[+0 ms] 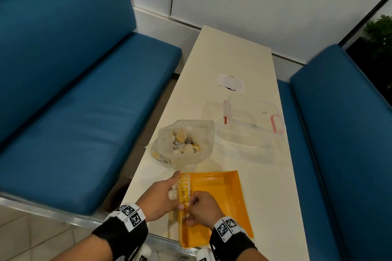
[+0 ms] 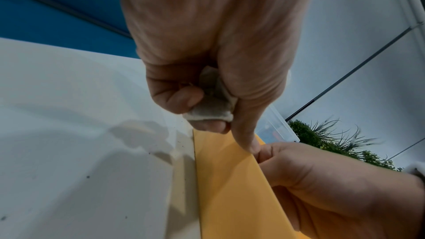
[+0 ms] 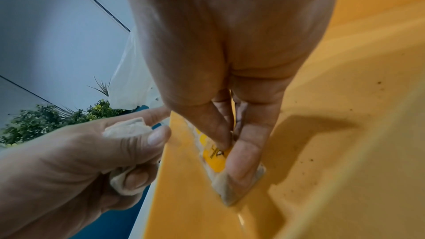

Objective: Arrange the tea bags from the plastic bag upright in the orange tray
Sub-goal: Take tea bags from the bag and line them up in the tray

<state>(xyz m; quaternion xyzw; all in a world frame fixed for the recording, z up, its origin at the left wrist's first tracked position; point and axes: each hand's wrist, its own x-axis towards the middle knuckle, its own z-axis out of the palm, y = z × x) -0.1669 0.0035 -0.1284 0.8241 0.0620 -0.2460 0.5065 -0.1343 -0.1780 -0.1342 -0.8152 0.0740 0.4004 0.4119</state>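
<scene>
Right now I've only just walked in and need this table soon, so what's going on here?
A person is lining tea bags up on edge along the left wall of an orange tray. The right hand pinches one tea bag and sets it at the near end of the row. The left hand, at the tray's left edge, grips spare tea bags. The plastic bag behind the tray holds plenty more, so much sorting remains.

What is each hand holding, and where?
Left hand holds spare tea bags bunched in its curled fingers. Right hand pinches one tea bag by its top.
</scene>
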